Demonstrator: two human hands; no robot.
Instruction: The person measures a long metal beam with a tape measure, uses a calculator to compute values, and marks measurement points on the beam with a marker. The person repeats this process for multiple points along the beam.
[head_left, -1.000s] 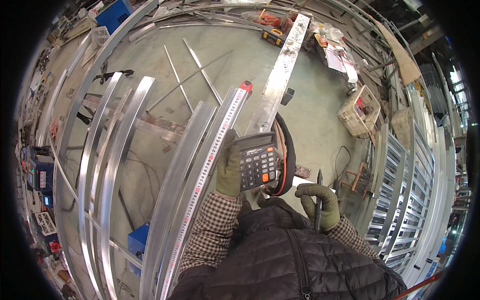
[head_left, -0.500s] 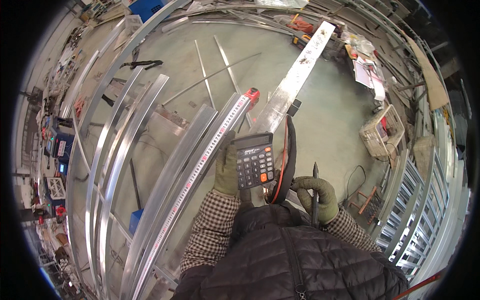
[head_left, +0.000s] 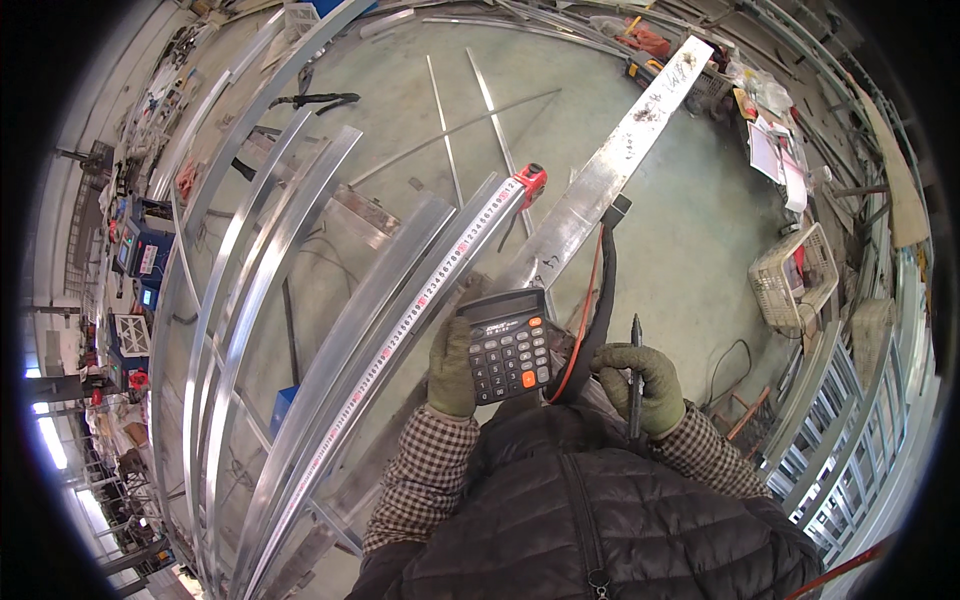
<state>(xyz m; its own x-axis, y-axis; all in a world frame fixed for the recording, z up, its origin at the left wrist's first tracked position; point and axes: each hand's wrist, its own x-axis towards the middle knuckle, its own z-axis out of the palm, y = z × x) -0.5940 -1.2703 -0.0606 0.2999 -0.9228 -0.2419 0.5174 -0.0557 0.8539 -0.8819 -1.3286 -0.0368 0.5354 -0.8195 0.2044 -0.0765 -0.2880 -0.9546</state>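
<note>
In my gloved left hand (head_left: 452,368) is a black calculator (head_left: 508,346) with grey keys and one orange key, held face up before my chest. The fingers under it are hidden. My gloved right hand (head_left: 648,388), a little to the right, is closed around a dark marker pen (head_left: 636,375) that stands nearly upright. Left of the calculator, a white tape measure (head_left: 425,297) is drawn out along a metal profile (head_left: 345,345). Its red case (head_left: 531,183) rests at the far end. A wide flat metal bar (head_left: 610,165) with dark marks runs away beyond the calculator.
Long bent-looking metal strips (head_left: 250,250) stand at the left. A dark hose with an orange cable (head_left: 597,310) lies between my hands. To the right are a cream plastic basket (head_left: 795,275) and stacked metal frames (head_left: 850,420). Thin rods lie on the floor ahead.
My view has shifted, so the workshop surroundings sit farther right and the far things higher up. The calculator sits slightly lower in view. Both hands keep their hold.
</note>
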